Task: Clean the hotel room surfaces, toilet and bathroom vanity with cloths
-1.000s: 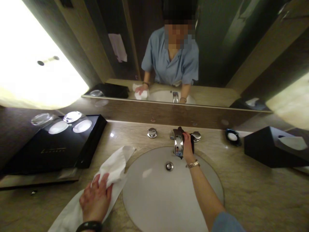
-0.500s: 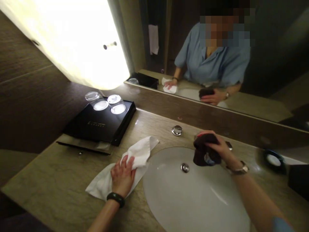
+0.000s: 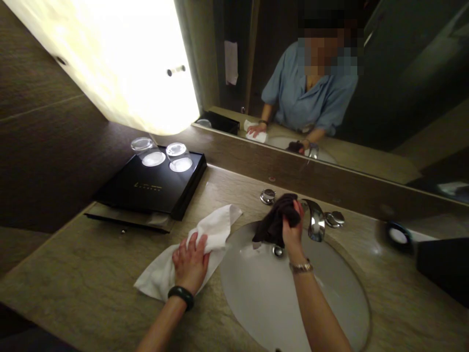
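My left hand [image 3: 191,261] lies on a white cloth [image 3: 216,227] on the counter, left of the sink. Its fingers are slightly apart and rest on top of the fabric. My right hand [image 3: 293,227] is closed round a bunched dark cloth [image 3: 274,222], held at the back left rim of the white oval sink [image 3: 264,303]. One corner of the dark cloth hangs over the basin, above the metal drain [image 3: 278,251]. Just right of this hand is the chrome faucet [image 3: 315,222], with a round tap knob [image 3: 268,196] to the left and another knob [image 3: 334,219] to the right.
A black box [image 3: 146,190] with two upturned glasses [image 3: 178,156] stands at the back left under a bright lamp [image 3: 120,63]. Along the back wall runs a mirror [image 3: 384,122]. A round dark item [image 3: 397,235] and a black box [image 3: 443,266] sit at right.
My right hand has moved left with the dark cloth, from in front of the faucet to the sink's back left rim, uncovering the faucet. My left hand stays on the white cloth.
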A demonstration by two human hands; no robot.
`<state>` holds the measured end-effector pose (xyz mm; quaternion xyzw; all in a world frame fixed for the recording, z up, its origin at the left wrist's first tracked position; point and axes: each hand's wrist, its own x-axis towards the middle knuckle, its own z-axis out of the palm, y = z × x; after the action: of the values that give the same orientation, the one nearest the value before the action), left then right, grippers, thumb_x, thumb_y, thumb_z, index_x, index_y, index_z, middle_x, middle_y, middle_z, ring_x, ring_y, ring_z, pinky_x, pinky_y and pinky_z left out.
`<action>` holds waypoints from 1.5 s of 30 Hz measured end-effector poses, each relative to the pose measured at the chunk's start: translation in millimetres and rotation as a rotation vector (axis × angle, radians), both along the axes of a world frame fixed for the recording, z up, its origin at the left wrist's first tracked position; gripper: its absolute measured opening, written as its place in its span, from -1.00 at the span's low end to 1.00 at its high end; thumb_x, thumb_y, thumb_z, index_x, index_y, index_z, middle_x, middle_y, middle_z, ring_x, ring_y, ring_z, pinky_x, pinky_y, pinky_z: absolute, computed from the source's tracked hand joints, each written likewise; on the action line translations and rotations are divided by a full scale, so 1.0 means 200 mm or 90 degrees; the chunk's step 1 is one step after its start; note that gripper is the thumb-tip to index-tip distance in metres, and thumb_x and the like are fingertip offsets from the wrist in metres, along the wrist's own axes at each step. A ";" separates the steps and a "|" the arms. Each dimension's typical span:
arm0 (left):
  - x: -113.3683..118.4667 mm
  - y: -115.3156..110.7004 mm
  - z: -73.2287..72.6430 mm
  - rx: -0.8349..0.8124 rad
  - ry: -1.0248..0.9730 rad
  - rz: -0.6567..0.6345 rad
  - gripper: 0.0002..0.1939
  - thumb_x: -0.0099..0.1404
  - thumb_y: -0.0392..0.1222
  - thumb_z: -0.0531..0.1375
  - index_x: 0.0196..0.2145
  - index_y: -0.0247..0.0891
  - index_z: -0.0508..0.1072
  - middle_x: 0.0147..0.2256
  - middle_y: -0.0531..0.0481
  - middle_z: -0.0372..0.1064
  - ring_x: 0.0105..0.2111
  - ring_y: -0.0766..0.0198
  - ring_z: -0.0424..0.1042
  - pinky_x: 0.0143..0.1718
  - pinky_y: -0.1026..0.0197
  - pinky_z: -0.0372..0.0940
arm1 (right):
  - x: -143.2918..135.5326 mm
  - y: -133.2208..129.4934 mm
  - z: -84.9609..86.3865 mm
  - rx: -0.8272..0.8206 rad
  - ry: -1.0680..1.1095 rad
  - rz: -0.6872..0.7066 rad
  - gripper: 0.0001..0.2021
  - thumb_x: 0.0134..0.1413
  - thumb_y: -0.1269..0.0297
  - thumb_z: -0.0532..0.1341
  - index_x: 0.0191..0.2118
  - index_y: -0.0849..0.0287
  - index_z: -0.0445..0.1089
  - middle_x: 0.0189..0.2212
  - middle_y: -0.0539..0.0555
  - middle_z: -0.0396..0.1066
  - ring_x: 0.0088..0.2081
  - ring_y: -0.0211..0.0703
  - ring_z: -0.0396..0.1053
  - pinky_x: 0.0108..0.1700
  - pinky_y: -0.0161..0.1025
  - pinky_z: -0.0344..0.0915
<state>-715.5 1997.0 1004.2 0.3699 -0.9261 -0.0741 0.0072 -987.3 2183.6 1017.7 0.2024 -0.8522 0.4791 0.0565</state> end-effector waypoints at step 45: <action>0.78 -0.19 -0.04 -0.003 0.086 -0.132 -0.68 0.41 -0.20 0.09 0.07 -0.20 0.47 0.17 -0.20 0.32 0.14 -0.11 0.27 0.11 -0.13 0.24 | 0.48 -0.40 -0.05 0.364 0.016 0.149 -0.44 -0.17 0.60 0.19 0.06 0.23 0.40 0.18 0.23 0.26 0.18 0.07 0.16 0.27 0.03 0.14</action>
<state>-559.6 1959.5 995.3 0.2666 -0.9569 -0.0969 0.0632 -892.1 2103.6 1007.5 0.3130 -0.9224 0.2209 -0.0480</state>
